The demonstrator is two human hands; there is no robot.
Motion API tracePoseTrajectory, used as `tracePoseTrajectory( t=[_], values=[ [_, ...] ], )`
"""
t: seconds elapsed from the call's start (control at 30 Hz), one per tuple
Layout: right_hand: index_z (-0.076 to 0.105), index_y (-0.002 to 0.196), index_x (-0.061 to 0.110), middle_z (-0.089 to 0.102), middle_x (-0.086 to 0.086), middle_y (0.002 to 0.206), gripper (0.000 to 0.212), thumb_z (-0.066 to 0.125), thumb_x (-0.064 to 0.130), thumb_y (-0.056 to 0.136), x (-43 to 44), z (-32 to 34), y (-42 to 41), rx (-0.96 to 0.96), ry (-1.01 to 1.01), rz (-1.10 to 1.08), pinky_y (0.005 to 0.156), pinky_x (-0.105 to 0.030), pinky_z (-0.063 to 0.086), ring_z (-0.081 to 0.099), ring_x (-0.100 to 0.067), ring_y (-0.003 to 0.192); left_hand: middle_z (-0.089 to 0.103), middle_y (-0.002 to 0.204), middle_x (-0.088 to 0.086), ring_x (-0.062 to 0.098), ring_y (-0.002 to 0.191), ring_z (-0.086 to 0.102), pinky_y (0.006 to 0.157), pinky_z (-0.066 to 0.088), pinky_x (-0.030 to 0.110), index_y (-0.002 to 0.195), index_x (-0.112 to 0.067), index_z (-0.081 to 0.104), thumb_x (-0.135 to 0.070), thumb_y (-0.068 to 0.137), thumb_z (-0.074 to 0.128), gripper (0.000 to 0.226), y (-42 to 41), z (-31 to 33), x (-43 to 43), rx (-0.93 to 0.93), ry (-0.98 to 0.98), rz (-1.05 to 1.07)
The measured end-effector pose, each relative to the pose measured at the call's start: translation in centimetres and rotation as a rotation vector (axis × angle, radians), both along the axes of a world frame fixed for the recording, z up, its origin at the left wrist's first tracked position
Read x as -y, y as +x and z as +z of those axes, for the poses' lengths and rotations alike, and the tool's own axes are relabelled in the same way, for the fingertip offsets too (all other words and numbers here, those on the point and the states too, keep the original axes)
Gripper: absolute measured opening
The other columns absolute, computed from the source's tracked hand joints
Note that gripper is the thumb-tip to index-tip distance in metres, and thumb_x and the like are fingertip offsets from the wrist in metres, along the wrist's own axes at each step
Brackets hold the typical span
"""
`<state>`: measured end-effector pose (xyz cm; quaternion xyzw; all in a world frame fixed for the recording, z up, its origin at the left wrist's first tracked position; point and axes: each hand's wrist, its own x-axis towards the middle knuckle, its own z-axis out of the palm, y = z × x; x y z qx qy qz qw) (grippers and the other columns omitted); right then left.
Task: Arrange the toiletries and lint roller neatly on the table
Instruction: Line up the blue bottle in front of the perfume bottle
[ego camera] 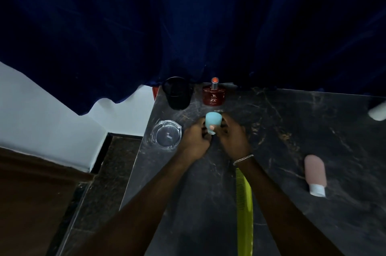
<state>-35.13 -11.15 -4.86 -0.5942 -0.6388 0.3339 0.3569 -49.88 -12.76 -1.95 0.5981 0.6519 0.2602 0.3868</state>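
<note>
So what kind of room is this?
Probably a bedroom or dressing corner: a dark marble-look tabletop holds a red perfume bottle and a yellow-green plastic comb, with a dark blue curtain behind.

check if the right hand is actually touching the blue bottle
Touching. The head view shows the right hand curled round the blue bottle, with its thumb lying across the bottle's front.

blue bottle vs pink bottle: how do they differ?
The blue bottle is gripped between left hand and right hand; the pink bottle lies on its side, untouched, on the table. The pink bottle's white cap shows; the blue bottle's cap end is hidden by the hands. Both are rounded bottles.
</note>
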Motion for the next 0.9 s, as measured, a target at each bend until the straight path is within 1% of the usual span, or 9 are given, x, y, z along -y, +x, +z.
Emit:
tracePoseTrajectory(
  t=[0.13, 0.23, 0.37, 0.47, 0.57, 0.63, 0.7, 0.8, 0.9],
  values=[
    [0.06, 0.125, 0.028, 0.072, 0.01, 0.113, 0.036, 0.069, 0.037, 0.092, -0.5, -0.9, -0.2, -0.023, 0.013, -0.013, 0.086, -0.027, 0.058, 0.069, -0.003, 0.1, 0.074, 0.124, -0.001, 0.015, 0.115, 0.07, 0.102, 0.054, 0.031, 0.139, -0.022, 0.057, -0.002, 0.091, 0.062, 0.053, -0.3, -0.8, -0.7, 0.037, -0.006, -0.016],
    [0.059, 0.127, 0.028, 0.072, 0.004, 0.116, 0.037, 0.068, 0.035, 0.092, -0.8, -0.9, -0.4, -0.034, -0.008, -0.011, 0.088, -0.033, 0.059, 0.069, -0.01, 0.104, 0.074, 0.126, -0.001, 0.014, 0.116, 0.069, 0.103, 0.055, 0.035, 0.14, -0.022, 0.055, -0.003, 0.091, 0.062, 0.053, -0.4, -1.0, -0.8, 0.04, 0.007, -0.011],
    [0.056, 0.129, 0.029, 0.072, 0.004, 0.118, 0.038, 0.066, 0.037, 0.093, -0.9, -0.7, -0.4, 0.005, -0.021, 0.0, 0.09, -0.033, 0.057, 0.069, -0.011, 0.105, 0.072, 0.128, -0.001, 0.017, 0.118, 0.069, 0.103, 0.055, 0.042, 0.142, -0.021, 0.054, -0.003, 0.091, 0.062, 0.055, -0.4, -0.9, -0.7, 0.044, 0.01, -0.022],
    [0.052, 0.129, 0.033, 0.07, 0.004, 0.12, 0.04, 0.067, 0.036, 0.092, -0.9, -0.7, -0.3, 0.02, -0.039, 0.016, 0.092, -0.035, 0.057, 0.068, -0.013, 0.108, 0.072, 0.129, -0.001, 0.016, 0.118, 0.069, 0.103, 0.056, 0.042, 0.143, -0.024, 0.053, -0.007, 0.091, 0.064, 0.055, -0.2, -1.0, -0.4, 0.048, 0.014, -0.011],
    [0.049, 0.128, 0.042, 0.069, 0.009, 0.12, 0.046, 0.07, 0.032, 0.089, -0.7, -0.7, -0.2, -0.007, -0.034, 0.026, 0.094, -0.029, 0.056, 0.067, -0.007, 0.107, 0.071, 0.131, -0.001, 0.018, 0.119, 0.068, 0.103, 0.055, 0.041, 0.144, -0.027, 0.05, -0.016, 0.092, 0.066, 0.056, 0.0, -1.1, 0.0, 0.049, 0.036, 0.013],
    [0.048, 0.131, 0.042, 0.068, 0.012, 0.12, 0.052, 0.073, 0.03, 0.087, -0.6, -0.7, -0.2, -0.037, -0.04, 0.041, 0.095, -0.026, 0.056, 0.067, -0.004, 0.106, 0.069, 0.133, 0.002, 0.02, 0.121, 0.067, 0.104, 0.054, 0.043, 0.145, -0.024, 0.048, -0.015, 0.092, 0.067, 0.057, 0.2, -0.9, 0.2, 0.078, 0.052, 0.022],
    [0.044, 0.14, 0.039, 0.066, 0.011, 0.125, 0.063, 0.074, 0.027, 0.086, -0.5, -0.5, 0.0, -0.068, -0.062, 0.052, 0.099, -0.027, 0.054, 0.066, -0.006, 0.111, 0.067, 0.135, 0.004, 0.022, 0.123, 0.066, 0.106, 0.053, 0.045, 0.144, -0.019, 0.05, -0.011, 0.092, 0.067, 0.055, 0.4, -0.4, 0.7, 0.107, 0.101, 0.035],
    [0.035, 0.152, 0.028, 0.058, 0.001, 0.142, 0.078, 0.075, 0.018, 0.087, 0.1, 0.2, 1.0, -0.083, -0.079, 0.056, 0.107, -0.031, 0.049, 0.059, -0.008, 0.124, 0.06, 0.143, 0.008, 0.023, 0.133, 0.057, 0.116, 0.044, 0.038, 0.148, -0.013, 0.047, -0.011, 0.092, 0.068, 0.06, 0.2, 0.5, 2.0, 0.021, 0.177, 0.12],
    [0.031, 0.153, 0.032, 0.046, 0.002, 0.152, 0.081, 0.074, 0.014, 0.087, 1.5, 1.4, 2.4, -0.075, -0.032, 0.06, 0.109, -0.032, 0.048, 0.048, -0.005, 0.133, 0.047, 0.155, 0.007, 0.02, 0.142, 0.043, 0.117, 0.033, 0.026, 0.156, -0.013, 0.038, -0.019, 0.095, 0.064, 0.066, 0.3, 1.6, 4.5, -0.14, 0.274, 0.133]
  ],
)
